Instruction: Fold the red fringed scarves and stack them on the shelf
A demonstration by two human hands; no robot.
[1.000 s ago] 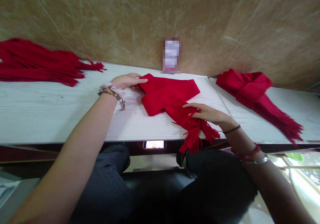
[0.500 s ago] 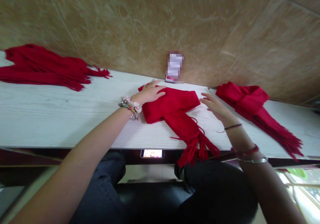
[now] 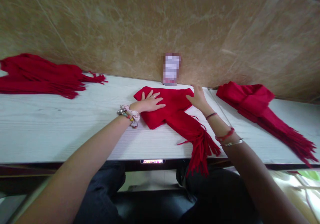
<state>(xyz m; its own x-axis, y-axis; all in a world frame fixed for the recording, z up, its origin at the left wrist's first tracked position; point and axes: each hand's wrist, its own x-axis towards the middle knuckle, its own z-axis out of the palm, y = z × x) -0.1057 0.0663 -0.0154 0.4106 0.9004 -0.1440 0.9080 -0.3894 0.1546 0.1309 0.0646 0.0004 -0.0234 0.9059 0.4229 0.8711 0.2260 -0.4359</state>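
Scarf [image 3: 175,105]: left hand [image 3: 150,103] spread flat atop it; right hand [image 3: 198,100] at its right end, cannot tell if pinching. Press evenly.

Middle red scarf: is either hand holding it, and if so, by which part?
The left hand lies spread on the middle fringed scarf without gripping it. The right hand is at its right folded end; whether it grips there cannot be told.

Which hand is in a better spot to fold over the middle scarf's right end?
Probably the right hand: it's at that end of the middle red scarf, by its edge. The left hand lies spread on the scarf's left part, seemingly better for steadying it.
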